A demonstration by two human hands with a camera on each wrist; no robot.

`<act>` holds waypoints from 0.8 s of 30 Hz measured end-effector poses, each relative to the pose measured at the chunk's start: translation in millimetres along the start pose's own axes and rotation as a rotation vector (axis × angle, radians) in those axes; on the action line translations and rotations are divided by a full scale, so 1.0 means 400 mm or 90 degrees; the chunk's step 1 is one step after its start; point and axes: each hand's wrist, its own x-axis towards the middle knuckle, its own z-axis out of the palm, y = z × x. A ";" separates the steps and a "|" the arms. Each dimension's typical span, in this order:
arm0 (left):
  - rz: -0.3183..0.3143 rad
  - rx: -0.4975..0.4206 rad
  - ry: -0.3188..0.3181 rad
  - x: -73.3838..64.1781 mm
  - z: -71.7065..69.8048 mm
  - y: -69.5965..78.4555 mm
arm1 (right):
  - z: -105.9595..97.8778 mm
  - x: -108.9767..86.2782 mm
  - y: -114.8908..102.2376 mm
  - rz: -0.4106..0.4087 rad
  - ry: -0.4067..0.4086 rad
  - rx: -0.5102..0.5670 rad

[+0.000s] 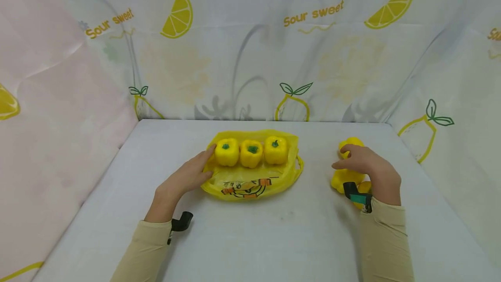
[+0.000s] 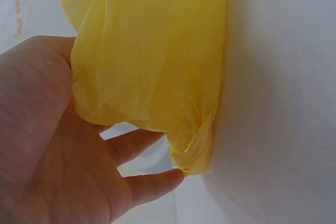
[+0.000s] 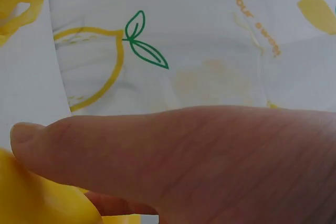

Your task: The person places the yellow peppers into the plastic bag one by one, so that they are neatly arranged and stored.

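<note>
Three yellow bell peppers, a left one (image 1: 227,153), a middle one (image 1: 250,155) and a right one (image 1: 275,150), stand in a row in a yellow plastic bag (image 1: 250,177) with its mouth spread wide. My left hand (image 1: 192,172) touches the bag's left side, fingers spread; in the left wrist view, straight fingers (image 2: 155,184) reach its crumpled end and the bag hides the thumb. My right hand (image 1: 365,162) is over more yellow bell peppers, a far one (image 1: 351,142) and a near one (image 1: 344,180). Thumb and forefinger stand apart; the thumb overlaps a yellow pepper (image 3: 42,195) in the right wrist view.
Another yellow piece (image 1: 365,187) shows partly behind the right wrist's black camera mount (image 1: 349,188). One bag handle (image 1: 299,165) lies loose to the right. A white-covered table (image 1: 274,238) holds everything, with lemon-printed cloth walls (image 1: 250,55) at its back and sides.
</note>
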 end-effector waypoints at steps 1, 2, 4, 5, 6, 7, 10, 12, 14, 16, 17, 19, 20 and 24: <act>0.000 0.002 0.000 0.001 0.000 -0.001 | 0.000 -0.003 0.006 0.010 -0.012 0.001; 0.000 0.003 0.000 0.001 0.001 -0.001 | 0.001 -0.005 0.013 0.019 -0.022 0.004; -0.002 0.004 -0.002 0.001 0.001 -0.002 | 0.004 -0.010 0.024 0.043 -0.045 0.013; -0.003 0.004 -0.002 0.001 0.001 -0.001 | 0.005 -0.012 0.028 0.046 -0.054 0.019; -0.003 0.004 -0.002 0.001 0.001 -0.001 | 0.007 -0.011 0.032 0.051 -0.062 0.026; -0.003 0.003 -0.003 0.001 0.001 -0.001 | 0.009 -0.011 0.034 0.056 -0.070 0.034; -0.005 0.000 -0.002 0.001 0.001 0.001 | 0.016 -0.004 0.035 0.053 -0.091 0.060; -0.003 0.001 -0.002 0.001 0.000 0.001 | 0.021 0.003 0.033 0.043 -0.097 0.069; -0.001 0.001 -0.001 0.001 0.000 0.001 | 0.024 0.010 0.029 0.028 -0.098 0.072; 0.000 0.000 0.000 0.000 0.000 0.001 | 0.027 0.017 0.026 0.011 -0.096 0.073; 0.000 -0.002 0.000 -0.001 0.000 0.002 | 0.028 0.020 0.025 0.002 -0.095 0.073; -0.003 -0.005 0.000 -0.003 0.000 0.002 | 0.030 0.026 0.023 -0.018 -0.091 0.075; -0.005 -0.006 0.000 -0.004 0.000 0.002 | 0.032 0.029 0.022 -0.027 -0.090 0.079; -0.007 -0.001 -0.001 -0.006 0.000 0.001 | 0.033 0.034 0.015 -0.068 -0.084 0.094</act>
